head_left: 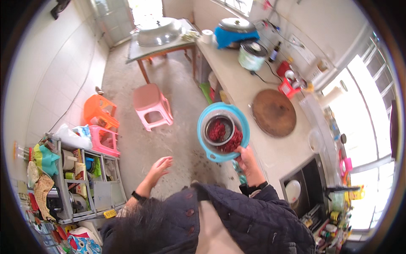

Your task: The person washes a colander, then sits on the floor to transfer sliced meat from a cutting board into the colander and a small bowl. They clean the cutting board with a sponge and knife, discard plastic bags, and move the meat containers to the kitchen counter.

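My right hand (247, 164) grips the rim of a light blue plastic basin (202, 129), holding it off the floor beside the counter. Inside the basin sits a perforated metal strainer (218, 111). Resting in that is a small metal bowl (228, 122) with dark red pieces (217, 131), which look like raw meat. More red pieces lie outside the small bowl, near my right hand. My left hand (159, 168) is held out over the floor to the left of the basin, fingers extended and holding nothing.
Along the right runs a counter (270, 154) bearing a round wooden board (274, 113) and a rice cooker (252, 55). Nearer me is a sink (304, 190). A pink stool (152, 106) stands ahead; a grey shelf rack (101, 192) is at left. A table (139, 51) stands far off.
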A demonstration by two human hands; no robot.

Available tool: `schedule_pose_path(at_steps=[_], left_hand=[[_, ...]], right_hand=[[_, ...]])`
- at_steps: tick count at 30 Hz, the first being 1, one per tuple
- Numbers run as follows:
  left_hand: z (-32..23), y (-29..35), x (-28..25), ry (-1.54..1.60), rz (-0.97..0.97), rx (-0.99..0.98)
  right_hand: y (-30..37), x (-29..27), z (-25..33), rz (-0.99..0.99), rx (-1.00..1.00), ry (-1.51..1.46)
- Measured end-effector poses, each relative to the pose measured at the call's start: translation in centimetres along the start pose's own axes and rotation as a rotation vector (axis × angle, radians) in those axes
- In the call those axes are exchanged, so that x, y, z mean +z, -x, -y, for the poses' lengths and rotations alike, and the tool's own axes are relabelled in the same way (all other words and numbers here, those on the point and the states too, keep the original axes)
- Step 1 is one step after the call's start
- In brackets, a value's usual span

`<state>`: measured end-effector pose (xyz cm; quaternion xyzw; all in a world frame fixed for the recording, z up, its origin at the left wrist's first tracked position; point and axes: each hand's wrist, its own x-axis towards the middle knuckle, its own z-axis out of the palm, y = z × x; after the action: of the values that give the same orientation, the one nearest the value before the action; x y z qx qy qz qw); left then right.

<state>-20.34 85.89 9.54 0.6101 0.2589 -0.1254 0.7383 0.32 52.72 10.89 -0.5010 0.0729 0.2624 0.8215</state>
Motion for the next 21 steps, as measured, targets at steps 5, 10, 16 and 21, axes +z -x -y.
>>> schedule_pose_path(at_steps=[5, 10, 16, 21], left_hand=[[-6.9, -4.1, 0.2, 0.505, 0.282, 0.217], [-10.4, -6.5, -2.9, 0.537, 0.065, 0.213], [-12.1, -10.7, -8.3, 0.579, -0.085, 0.132], [-15.1, -13.7, -12.9, 0.6, -0.311, 0.252]], right_hand=[[-4.2, 9.5, -3.3, 0.078, 0.212, 0.092], [-8.4, 15.8, -3.9, 0.199, 0.21, 0.168], [-15.6, 21.8, -3.8, 0.38, 0.222, 0.261], [-20.9, 27.6, -3.3, 0.447, 0.26, 0.295]])
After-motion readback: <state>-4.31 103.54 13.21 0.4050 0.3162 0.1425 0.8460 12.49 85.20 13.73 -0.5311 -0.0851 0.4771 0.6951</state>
